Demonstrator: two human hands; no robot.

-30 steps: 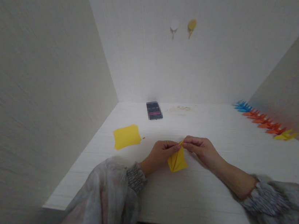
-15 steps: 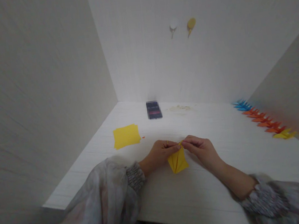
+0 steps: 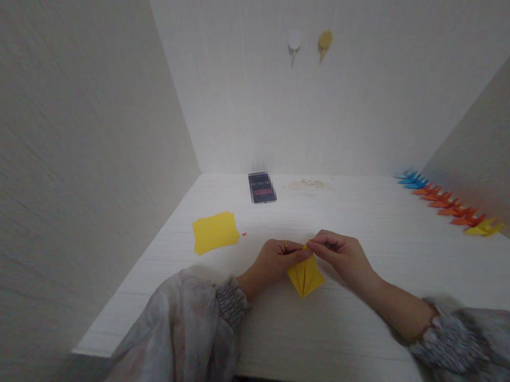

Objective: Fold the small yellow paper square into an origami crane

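Observation:
A folded yellow paper piece lies point-down on the white table, creased into narrow flaps. My left hand pinches its top tip from the left; a ring shows on one finger. My right hand pinches the same tip from the right. Both hands are closed on the paper, fingertips almost touching. Loose pale sleeves cover both forearms.
A stack of flat yellow paper squares lies to the left, a tiny orange scrap beside it. A dark phone sits near the back wall. A row of folded blue, orange and yellow paper figures lines the right wall. Two hooks hang on the back wall.
The lower corner of the yellow piece has swung slightly to the right between my fingers. My hands have stayed in place.

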